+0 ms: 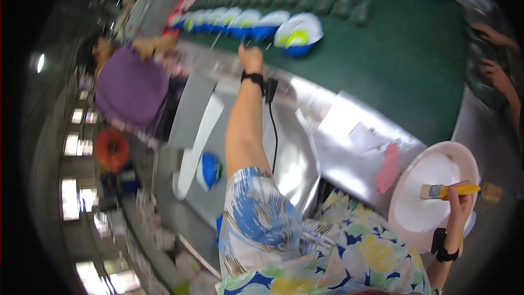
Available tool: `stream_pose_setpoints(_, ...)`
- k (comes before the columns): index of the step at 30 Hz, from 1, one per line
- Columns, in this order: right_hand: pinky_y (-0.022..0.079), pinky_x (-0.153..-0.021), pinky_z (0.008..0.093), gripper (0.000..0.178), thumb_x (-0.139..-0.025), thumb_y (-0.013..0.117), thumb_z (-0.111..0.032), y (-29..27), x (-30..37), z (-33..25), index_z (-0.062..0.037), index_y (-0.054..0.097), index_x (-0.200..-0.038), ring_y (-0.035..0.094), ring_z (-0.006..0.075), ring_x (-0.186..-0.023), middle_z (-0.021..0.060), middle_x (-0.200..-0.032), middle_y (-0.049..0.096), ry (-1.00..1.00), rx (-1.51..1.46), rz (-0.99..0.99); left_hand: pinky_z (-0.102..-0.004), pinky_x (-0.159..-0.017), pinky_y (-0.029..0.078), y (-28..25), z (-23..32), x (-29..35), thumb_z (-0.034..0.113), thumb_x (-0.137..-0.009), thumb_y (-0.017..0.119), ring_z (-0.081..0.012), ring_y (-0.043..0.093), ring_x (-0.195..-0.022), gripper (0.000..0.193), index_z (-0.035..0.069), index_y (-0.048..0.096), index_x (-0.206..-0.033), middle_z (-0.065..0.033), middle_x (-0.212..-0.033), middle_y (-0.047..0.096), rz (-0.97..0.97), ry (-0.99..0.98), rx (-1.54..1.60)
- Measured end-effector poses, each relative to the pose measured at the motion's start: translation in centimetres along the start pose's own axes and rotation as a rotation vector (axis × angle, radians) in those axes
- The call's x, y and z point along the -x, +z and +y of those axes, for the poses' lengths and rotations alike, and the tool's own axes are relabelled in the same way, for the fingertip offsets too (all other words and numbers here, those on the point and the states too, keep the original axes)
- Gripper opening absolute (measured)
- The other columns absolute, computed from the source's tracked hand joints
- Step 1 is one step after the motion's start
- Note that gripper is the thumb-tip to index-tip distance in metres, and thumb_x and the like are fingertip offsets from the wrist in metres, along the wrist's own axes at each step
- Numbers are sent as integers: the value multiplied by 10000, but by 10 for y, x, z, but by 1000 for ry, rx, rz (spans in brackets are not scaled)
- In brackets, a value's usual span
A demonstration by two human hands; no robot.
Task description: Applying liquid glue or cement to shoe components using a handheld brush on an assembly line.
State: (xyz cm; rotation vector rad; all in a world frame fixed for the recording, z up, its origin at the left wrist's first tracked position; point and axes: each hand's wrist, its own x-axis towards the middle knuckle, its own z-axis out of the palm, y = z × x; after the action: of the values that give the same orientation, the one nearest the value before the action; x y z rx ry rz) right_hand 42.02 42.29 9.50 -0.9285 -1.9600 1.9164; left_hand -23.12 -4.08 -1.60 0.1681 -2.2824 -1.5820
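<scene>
My left hand (251, 59) stretches forward over the near edge of the green conveyor belt (393, 60), its fingers curled. Whether they grip anything is hidden and blurred. Just beyond it runs a row of cupped blue-and-white pieces with yellow-green patches; the nearest piece (299, 34) sits right of the hand. My right hand (462, 205) is closed on a paintbrush (435, 192) with a yellow handle and pale bristles. The brush is held over a pale pink basin (404, 186) containing white material (423, 213). I cannot tell whether the bristles touch it.
Dark elongated pieces (322, 1) line the belt, with another blue-and-white row behind. A pink cloth (388, 168) lies beside the basin on the metal ledge. One blue-and-white piece (208, 171) rests on the grey surface at left. A co-worker in purple (131, 84) stands left; another person's hands (495, 74) appear right.
</scene>
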Motion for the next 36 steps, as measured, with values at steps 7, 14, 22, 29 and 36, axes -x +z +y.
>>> stream_pose_setpoints(7,408,-693,225,126,-991,608,-150,-6,-1,22,-33,579,-952,528,72,-745,17,-855,552,-39,214,17,-494,-1066,412,-241,-19,121,432,-690,841,-413,486,-1303,949,35,421,-1443,-245,-1393,533,16,154,-852)
stream_pose_setpoints(14,432,-699,221,114,-971,639,-140,4,9,17,-38,588,-980,562,71,-767,8,-847,594,-41,103,-71,-443,-894,525,-321,-40,249,294,-726,767,-311,680,-973,571,6,539,-1163,-149,-1105,677,-96,-270,-844)
stream_pose_setpoints(22,505,-728,254,156,-943,669,-150,13,18,23,-16,599,-982,619,105,-808,36,-868,633,-76,67,-60,-380,-900,532,-193,33,334,156,-938,656,-227,646,-1034,319,58,563,-1227,-78,-1122,654,-479,-894,831)
stream_pose_setpoints(29,490,-602,299,255,-900,709,-209,-1,-3,47,39,653,-919,624,134,-676,76,-730,655,-127,378,75,-436,-1009,456,-163,46,372,2,-856,649,-336,547,-1200,622,47,437,-1439,-157,-1309,562,-536,660,-658)
stream_pose_setpoints(36,528,-719,416,209,-870,681,-176,58,-6,51,8,672,-967,684,358,-792,235,-881,678,-212,528,-234,-445,-1066,425,-126,85,341,-68,-761,626,-373,587,-1148,554,139,618,-1275,-159,-1291,593,-1387,715,-864)
